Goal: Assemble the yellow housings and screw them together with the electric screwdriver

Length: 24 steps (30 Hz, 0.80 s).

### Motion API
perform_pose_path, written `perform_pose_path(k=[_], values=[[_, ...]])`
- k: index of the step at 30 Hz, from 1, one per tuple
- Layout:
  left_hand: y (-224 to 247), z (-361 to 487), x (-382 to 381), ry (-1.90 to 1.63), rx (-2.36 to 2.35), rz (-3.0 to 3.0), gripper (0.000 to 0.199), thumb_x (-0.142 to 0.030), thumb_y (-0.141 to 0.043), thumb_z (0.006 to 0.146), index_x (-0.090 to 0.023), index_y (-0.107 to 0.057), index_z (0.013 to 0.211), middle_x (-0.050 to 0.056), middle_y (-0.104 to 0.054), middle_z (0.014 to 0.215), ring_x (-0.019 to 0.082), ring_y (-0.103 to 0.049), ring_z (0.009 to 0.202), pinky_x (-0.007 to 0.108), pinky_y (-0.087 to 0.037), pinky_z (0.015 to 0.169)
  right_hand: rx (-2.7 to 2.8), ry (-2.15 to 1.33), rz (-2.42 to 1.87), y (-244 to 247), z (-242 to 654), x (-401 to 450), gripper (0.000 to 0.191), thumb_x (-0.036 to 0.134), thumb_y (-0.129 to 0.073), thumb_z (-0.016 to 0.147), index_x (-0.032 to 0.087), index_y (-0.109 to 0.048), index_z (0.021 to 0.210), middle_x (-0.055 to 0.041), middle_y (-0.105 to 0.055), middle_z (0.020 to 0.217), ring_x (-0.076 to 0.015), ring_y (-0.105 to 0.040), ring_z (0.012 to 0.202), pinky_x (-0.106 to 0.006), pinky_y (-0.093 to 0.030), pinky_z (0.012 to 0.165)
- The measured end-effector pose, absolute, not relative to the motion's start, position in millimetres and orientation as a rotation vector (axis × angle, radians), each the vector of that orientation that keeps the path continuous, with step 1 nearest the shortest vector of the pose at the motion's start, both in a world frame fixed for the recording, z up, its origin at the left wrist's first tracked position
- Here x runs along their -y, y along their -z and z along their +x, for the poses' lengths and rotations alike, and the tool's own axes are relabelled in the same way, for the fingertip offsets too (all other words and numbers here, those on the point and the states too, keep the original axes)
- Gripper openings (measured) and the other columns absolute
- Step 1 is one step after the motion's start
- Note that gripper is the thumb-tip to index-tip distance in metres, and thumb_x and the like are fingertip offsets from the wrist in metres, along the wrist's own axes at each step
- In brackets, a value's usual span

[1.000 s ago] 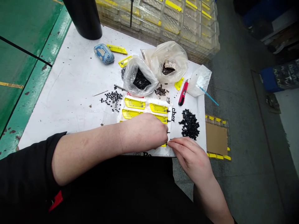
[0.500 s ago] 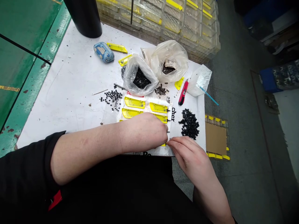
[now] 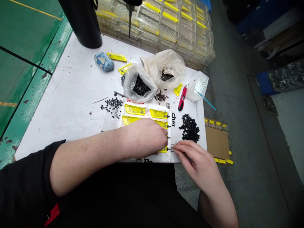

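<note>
Covering some yellow pieces point(image 3: 135, 109) on the desk point(image 3: 59, 104) with a curled left hand point(image 3: 148, 137), right hand point(image 3: 196, 158) kinda pinched just beside the lowest one, black bits point(image 3: 189, 128) piled nearby, can't tell if either's gripping anything

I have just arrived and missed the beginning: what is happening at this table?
The person's left hand lies over yellow parts; small black pieces show at some of their ends. The right hand, fingertips close together, is just beside them, near a pile of black pieces; whether it holds anything is unclear.
</note>
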<state>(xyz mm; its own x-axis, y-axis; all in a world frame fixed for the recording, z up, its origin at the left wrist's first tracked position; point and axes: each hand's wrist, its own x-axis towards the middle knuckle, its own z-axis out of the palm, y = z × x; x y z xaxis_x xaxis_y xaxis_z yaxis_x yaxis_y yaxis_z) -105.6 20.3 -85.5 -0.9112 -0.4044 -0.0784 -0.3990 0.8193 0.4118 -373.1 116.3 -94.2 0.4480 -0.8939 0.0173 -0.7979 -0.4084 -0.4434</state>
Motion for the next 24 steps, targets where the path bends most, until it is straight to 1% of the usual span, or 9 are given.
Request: perform_pose_path(k=[2, 4, 7, 10, 13, 16, 19, 22, 24], values=[[81.4, -102.3, -16.2, 0.708, 2.971, 0.692, 0.015, -0.038, -0.078, 0.095, -0.024, -0.080, 0.095, 0.004, -0.077, 0.099, 0.021, -0.068, 0.082, 0.035, -0.029, 0.063, -1.565, 0.415, -2.345, 97.3, -380.0, -109.5, 0.012, 0.024, -0.069, 0.109, 0.025, -0.075, 0.119, 0.0001, -0.073, 0.120, -0.0140, -0.070, 0.109, -0.029, -0.055, 0.098], [76.6, -96.8, -9.5, 0.701, 2.972, 0.763, 0.020, -0.044, -0.078, 0.095, -0.024, -0.080, 0.097, 0.004, -0.077, 0.101, 0.021, -0.069, 0.082, 0.035, -0.030, 0.064, -1.717, 0.453, -2.412, 103.0, -385.6, -100.4, 0.013, 0.028, -0.070, 0.108, 0.024, -0.077, 0.118, -0.0024, -0.072, 0.117, -0.0179, -0.069, 0.108, -0.034, -0.056, 0.096], [70.6, -82.0, 5.8, 0.616, 2.938, 0.924, 0.023, -0.046, -0.072, 0.098, -0.025, -0.081, 0.100, 0.004, -0.077, 0.103, 0.020, -0.068, 0.083, 0.034, -0.032, 0.066, -1.816, 0.460, -2.503, 111.8, -388.0, -85.0, 0.019, 0.032, -0.070, 0.108, 0.022, -0.079, 0.120, -0.0060, -0.070, 0.114, -0.0231, -0.066, 0.107, -0.040, -0.056, 0.096], [65.9, -59.1, 23.9, 0.569, 2.844, 1.160, 0.026, -0.047, -0.066, 0.101, -0.028, -0.082, 0.108, 0.002, -0.079, 0.113, 0.018, -0.068, 0.089, 0.033, -0.038, 0.073, -1.831, 0.400, -2.488, 116.7, -384.3, -71.7, 0.024, 0.033, -0.067, 0.109, 0.022, -0.079, 0.127, -0.0075, -0.069, 0.115, -0.0251, -0.066, 0.108, -0.043, -0.056, 0.097], [61.6, -35.6, 38.0, 0.566, 2.815, 1.468, 0.037, -0.057, -0.065, 0.099, -0.030, -0.082, 0.117, 0.003, -0.079, 0.123, 0.021, -0.069, 0.097, 0.032, -0.039, 0.077, -1.853, 0.321, -2.464, 117.5, -380.0, -62.2, 0.022, 0.032, -0.066, 0.108, 0.023, -0.078, 0.124, -0.0081, -0.068, 0.116, -0.0273, -0.066, 0.109, -0.046, -0.055, 0.098], [59.6, -19.6, 44.8, 0.646, 2.806, 1.711, 0.043, -0.063, -0.063, 0.095, -0.032, -0.079, 0.120, 0.005, -0.080, 0.118, 0.025, -0.070, 0.100, 0.033, -0.039, 0.076, -1.844, 0.270, -2.464, 115.9, -379.0, -56.2, 0.015, 0.031, -0.066, 0.107, 0.022, -0.077, 0.113, -0.0079, -0.069, 0.114, -0.0289, -0.066, 0.108, -0.047, -0.055, 0.095], [60.1, -13.3, 46.8, 0.726, 2.756, 1.761, 0.040, -0.061, -0.062, 0.094, -0.033, -0.078, 0.118, 0.004, -0.080, 0.111, 0.025, -0.069, 0.096, 0.033, -0.039, 0.074, -1.829, 0.239, -2.469, 111.1, -379.9, -52.5, 0.011, 0.031, -0.066, 0.107, 0.022, -0.073, 0.105, -0.0077, -0.069, 0.113, -0.0299, -0.065, 0.107, -0.047, -0.053, 0.094], [61.3, -13.5, 47.1, 0.803, 2.725, 1.724, 0.034, -0.057, -0.065, 0.092, -0.032, -0.078, 0.111, 0.003, -0.080, 0.105, 0.023, -0.068, 0.092, 0.034, -0.038, 0.072, -1.789, 0.318, -2.456, 102.0, -377.5, -49.7, 0.012, 0.033, -0.063, 0.108, 0.023, -0.070, 0.105, -0.0066, -0.071, 0.116, -0.0289, -0.066, 0.110, -0.047, -0.053, 0.097], [62.4, -15.0, 47.0, 0.845, 2.718, 1.690, 0.030, -0.054, -0.066, 0.091, -0.031, -0.079, 0.106, 0.002, -0.080, 0.103, 0.022, -0.068, 0.089, 0.034, -0.038, 0.071, -1.772, 0.427, -2.384, 94.6, -371.7, -47.7, 0.012, 0.035, -0.064, 0.108, 0.025, -0.070, 0.108, -0.0033, -0.074, 0.113, -0.0239, -0.069, 0.103, -0.041, -0.055, 0.092]])
